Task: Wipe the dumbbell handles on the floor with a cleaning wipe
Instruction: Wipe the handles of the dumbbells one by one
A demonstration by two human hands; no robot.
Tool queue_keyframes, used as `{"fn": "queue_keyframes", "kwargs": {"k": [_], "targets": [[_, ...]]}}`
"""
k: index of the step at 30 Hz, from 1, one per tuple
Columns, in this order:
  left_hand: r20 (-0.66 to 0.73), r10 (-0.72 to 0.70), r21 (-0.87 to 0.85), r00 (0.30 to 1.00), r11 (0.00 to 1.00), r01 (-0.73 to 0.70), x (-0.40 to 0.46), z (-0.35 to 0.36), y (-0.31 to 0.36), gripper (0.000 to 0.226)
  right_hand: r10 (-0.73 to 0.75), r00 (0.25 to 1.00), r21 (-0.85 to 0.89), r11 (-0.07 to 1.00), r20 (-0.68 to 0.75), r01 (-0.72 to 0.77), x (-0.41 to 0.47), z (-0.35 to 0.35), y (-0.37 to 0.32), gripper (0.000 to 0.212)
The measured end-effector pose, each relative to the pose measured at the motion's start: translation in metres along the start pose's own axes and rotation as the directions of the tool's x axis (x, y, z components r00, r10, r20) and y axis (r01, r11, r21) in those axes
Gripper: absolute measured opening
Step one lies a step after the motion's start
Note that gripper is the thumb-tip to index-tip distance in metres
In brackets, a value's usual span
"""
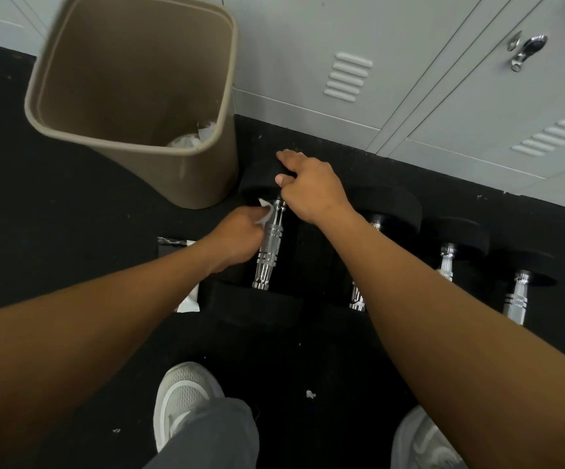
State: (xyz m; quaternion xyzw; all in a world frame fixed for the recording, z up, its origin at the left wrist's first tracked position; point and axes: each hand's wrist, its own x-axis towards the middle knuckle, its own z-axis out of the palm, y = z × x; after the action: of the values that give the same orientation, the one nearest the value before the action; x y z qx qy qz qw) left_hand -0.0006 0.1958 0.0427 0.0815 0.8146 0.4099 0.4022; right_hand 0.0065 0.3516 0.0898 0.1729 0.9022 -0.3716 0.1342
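Several black dumbbells with chrome handles lie in a row on the black floor. The leftmost dumbbell's handle [268, 247] runs between its far head [260, 177] and near head [254, 304]. My left hand [237, 236] is closed on a white cleaning wipe [264, 208], pressed against the upper left side of that handle. My right hand [308, 186] grips the far head of the same dumbbell from above. The second dumbbell's handle [357, 297] is partly hidden by my right forearm. Two more handles [447, 262] [516, 297] show to the right.
A tan waste bin [132, 96] with white scraps inside stands just left of the dumbbells. Grey lockers [409, 82] line the wall behind. A white wipe packet [188, 301] lies under my left forearm. My two white shoes [181, 397] [423, 441] are at the bottom.
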Motion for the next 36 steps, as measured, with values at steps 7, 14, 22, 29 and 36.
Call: {"fn": "queue_keyframes", "kwargs": {"k": [7, 14, 22, 29, 36], "targets": [[0.036, -0.131, -0.147, 0.991, 0.980, 0.135, -0.025, 0.000, -0.004, 0.026, -0.004, 1.000, -0.004, 1.000, 0.001, 0.004, -0.001, 0.000, 0.001, 0.055], [0.149, -0.197, -0.666, 0.969, 0.704, 0.245, 0.018, -0.006, 0.002, 0.024, 0.000, 1.000, -0.001, 1.000, 0.017, 0.000, -0.001, 0.000, -0.007, 0.054], [0.365, -0.122, -0.437, 0.923, 0.853, 0.286, 0.009, -0.003, -0.029, 0.053, -0.004, 1.000, 0.002, 1.000, 0.020, 0.004, -0.001, -0.002, -0.001, 0.054], [0.335, -0.219, -0.519, 0.916, 0.769, 0.374, 0.017, -0.009, -0.033, 0.048, -0.014, 1.000, 0.003, 1.000, 0.008, 0.014, 0.001, 0.002, -0.002, 0.054], [0.200, -0.197, -0.546, 0.960, 0.791, 0.276, 0.023, -0.002, -0.004, 0.034, -0.020, 1.000, -0.012, 1.000, 0.015, 0.020, 0.000, 0.002, -0.004, 0.054]]}}
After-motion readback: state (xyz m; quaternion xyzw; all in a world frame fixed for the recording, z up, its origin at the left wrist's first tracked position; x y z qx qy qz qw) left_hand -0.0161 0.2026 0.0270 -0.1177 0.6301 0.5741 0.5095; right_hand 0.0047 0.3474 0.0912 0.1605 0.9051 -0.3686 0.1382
